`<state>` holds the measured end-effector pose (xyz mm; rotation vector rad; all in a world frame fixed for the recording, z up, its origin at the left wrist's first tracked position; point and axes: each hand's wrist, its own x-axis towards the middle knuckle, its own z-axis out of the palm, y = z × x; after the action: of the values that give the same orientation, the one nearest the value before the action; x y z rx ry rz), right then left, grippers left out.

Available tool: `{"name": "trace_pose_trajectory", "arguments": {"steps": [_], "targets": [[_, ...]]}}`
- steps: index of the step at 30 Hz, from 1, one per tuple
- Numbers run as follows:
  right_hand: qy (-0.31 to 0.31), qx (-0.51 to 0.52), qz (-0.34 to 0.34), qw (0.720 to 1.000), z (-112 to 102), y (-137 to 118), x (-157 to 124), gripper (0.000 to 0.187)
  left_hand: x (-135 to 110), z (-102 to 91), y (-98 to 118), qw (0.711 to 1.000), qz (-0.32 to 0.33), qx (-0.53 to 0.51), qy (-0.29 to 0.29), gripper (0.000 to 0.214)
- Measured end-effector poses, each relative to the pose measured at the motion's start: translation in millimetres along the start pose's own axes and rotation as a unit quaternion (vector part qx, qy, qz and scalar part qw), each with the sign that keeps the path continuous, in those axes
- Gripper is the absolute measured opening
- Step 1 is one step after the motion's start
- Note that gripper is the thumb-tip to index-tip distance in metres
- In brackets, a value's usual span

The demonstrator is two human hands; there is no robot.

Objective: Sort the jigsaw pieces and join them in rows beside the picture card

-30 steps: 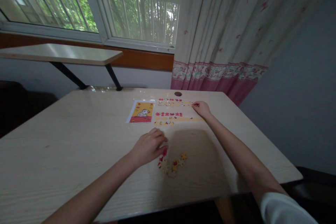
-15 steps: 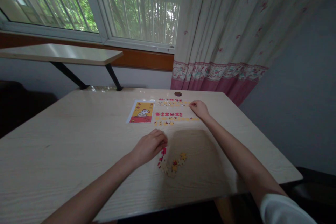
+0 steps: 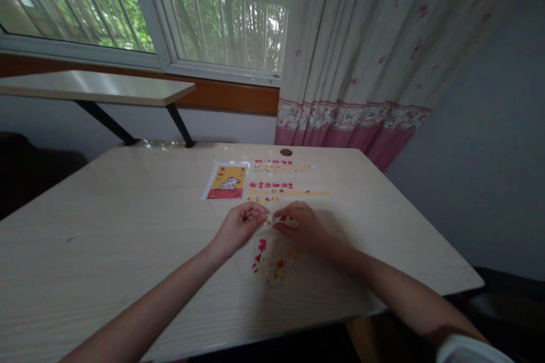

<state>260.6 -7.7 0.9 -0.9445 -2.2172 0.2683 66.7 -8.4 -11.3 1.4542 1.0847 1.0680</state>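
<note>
My left hand (image 3: 239,226) and my right hand (image 3: 299,222) meet fingertip to fingertip over the table, both pinched on a small pale jigsaw piece (image 3: 269,219) between them. Just in front of them lies a loose heap of puzzle pieces (image 3: 275,264), red, yellow and cream. Beyond the hands, sorted rows of red and yellow pieces (image 3: 281,188) lie in lines. A yellow and red reference picture (image 3: 226,181) with a white animal on it lies left of the rows.
The pale wooden table (image 3: 106,238) has a cable hole (image 3: 286,152) near its far edge. A second tabletop on black legs (image 3: 93,87) stands under the window. A flowered curtain (image 3: 361,68) hangs at the back right.
My right hand has come back from the far row of pieces to meet my left hand. My left hand has lifted off the heap, its fingers now pinched.
</note>
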Motion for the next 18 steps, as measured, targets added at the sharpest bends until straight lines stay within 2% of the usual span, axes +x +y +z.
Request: {"name": "trace_pose_trajectory", "arguments": {"steps": [6,15,18], "targets": [[0.055,0.004,-0.017,0.998,8.7,3.6,0.9,0.015,-4.9,5.5,14.1,0.999,-0.029,-0.035,-0.022,0.022],[0.059,-0.066,-0.126,0.988,-1.3,4.0,-1.1,0.017,-4.9,5.0,11.6,0.997,-0.040,-0.054,-0.042,0.024],[0.064,-0.052,-0.127,0.989,-2.1,3.4,-0.2,0.017,-5.0,4.3,14.0,0.998,-0.039,-0.042,-0.035,0.023]]}}
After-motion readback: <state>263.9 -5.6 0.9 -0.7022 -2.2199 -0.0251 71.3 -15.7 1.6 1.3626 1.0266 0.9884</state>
